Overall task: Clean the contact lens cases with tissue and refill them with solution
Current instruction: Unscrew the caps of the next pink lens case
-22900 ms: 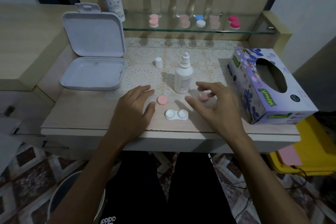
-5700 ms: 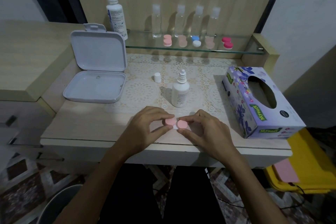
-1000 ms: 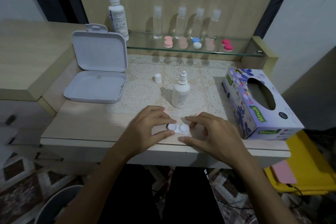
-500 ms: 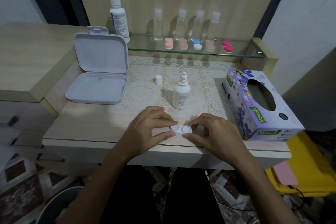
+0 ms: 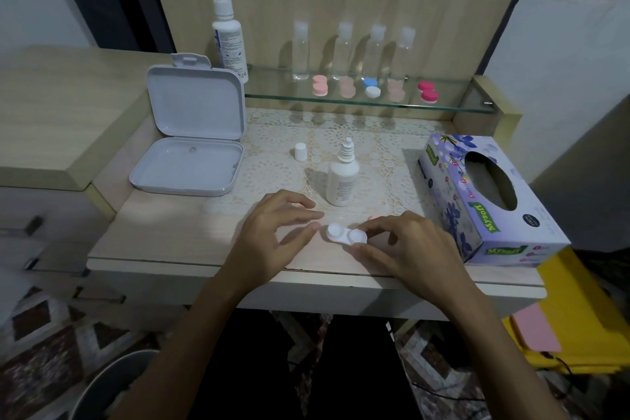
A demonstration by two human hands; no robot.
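- The white contact lens case (image 5: 346, 235) lies near the front edge of the desk (image 5: 170, 239), both wells uncapped and facing up.
- The right hand (image 5: 405, 245) pinches the case's right end between thumb and curled fingers, pinning it to the desk.
- The left hand (image 5: 272, 232) is beside the case's left well with fingers loosely curled. Its thumb tip is at or just short of the rim, and it holds nothing that can be seen.
- A pink cap (image 5: 374, 217) peeks out behind the right hand's fingers. I cannot see the second cap.
- Judged from the open wells, the step in hand is the cleaning, with the caps off and no tissue drawn yet.
- The next move likely calls for one hand to let go and reach right to the tissue box (image 5: 484, 201) while the other steadies the case.
- Behind the case the small solution bottle (image 5: 342, 177) stands uncapped, ready for refilling, and its white cap (image 5: 300, 151) sits apart to the left.
- Farther back are an open white box (image 5: 191, 147) and a glass shelf (image 5: 272, 95) carrying more cases and bottles.
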